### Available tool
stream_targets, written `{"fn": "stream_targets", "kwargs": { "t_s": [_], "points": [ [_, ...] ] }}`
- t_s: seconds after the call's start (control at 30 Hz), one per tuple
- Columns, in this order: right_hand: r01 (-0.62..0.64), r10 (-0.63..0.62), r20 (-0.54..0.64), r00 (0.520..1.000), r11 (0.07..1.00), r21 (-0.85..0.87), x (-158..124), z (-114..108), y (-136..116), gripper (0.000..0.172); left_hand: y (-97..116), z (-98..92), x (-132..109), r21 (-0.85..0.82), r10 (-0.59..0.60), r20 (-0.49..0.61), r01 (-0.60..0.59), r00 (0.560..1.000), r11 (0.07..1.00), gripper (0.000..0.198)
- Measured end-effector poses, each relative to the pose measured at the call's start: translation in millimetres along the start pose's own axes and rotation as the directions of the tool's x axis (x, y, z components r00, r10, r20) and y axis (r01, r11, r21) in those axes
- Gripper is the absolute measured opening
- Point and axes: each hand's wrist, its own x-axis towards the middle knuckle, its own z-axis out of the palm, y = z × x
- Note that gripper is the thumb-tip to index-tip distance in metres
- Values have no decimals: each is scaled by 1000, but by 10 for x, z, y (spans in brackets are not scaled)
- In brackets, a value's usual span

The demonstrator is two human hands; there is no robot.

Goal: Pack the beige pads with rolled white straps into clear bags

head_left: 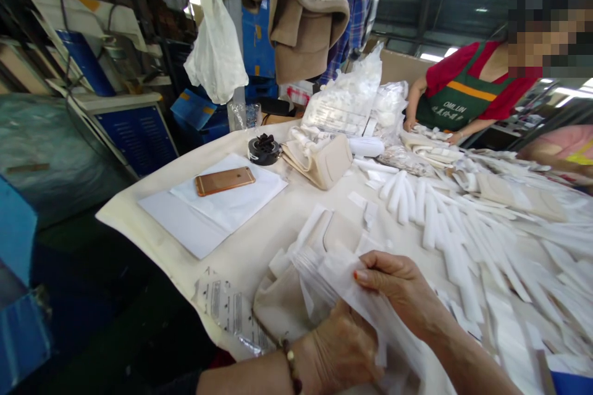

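Note:
Near the bottom edge, my left hand (340, 349) and my right hand (401, 290) both close on a clear plastic bag (331, 274) with a beige fabric piece (280, 305) in or under it. The left hand grips it from below, a beaded bracelet on its wrist. The right hand's fingers pinch the bag's upper edge. Flat printed plastic bags (231, 308) lie just left of my hands at the table's edge.
A gold phone (225, 181) rests on white paper sheets (213, 203). Behind are a black tape roll (264, 149), folded beige pads (319, 160), several white rolled pieces (417, 197) and bagged stock (347, 99). A person in a green apron (463, 99) works at the far side.

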Motion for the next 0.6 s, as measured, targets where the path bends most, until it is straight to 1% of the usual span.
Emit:
{"fn": "stream_targets", "kwargs": {
  "t_s": [0.1, 0.2, 0.3, 0.37, 0.43, 0.5, 0.6],
  "points": [
    [-19, 23, 64, 998, 998, -54, 52, 82, -13, 25, 25, 66, 5, -30, 25, -95, -28, 995, 999, 8],
    [-25, 31, 67, 997, 995, -94, 100, 95, -56, 24, 72, 78, 16, 45, -31, -123, 36, 992, 998, 6],
    [-17, 22, 43, 999, 994, -112, 119, 48, -106, 23, 131, 21, 34, 65, -120, -65, 124, 991, 990, 19],
    [2, 2, 31, 1000, 993, -122, 111, 10, -129, 22, 165, -26, 42, 75, -168, -27, 169, 985, 983, 23],
    [17, -15, 24, 1000, 993, -119, 90, -22, -144, 21, 191, -46, 50, 119, -181, -28, 183, 983, 976, 23],
    [37, -35, 13, 999, 994, -101, 61, -43, -151, 20, 216, -34, 68, 154, -169, -25, 171, 985, 973, 24],
    [54, -55, -2, 999, 996, -73, 19, -56, -152, 19, 259, 10, 118, 166, -160, 38, 152, 986, 974, 28]
  ]
}}
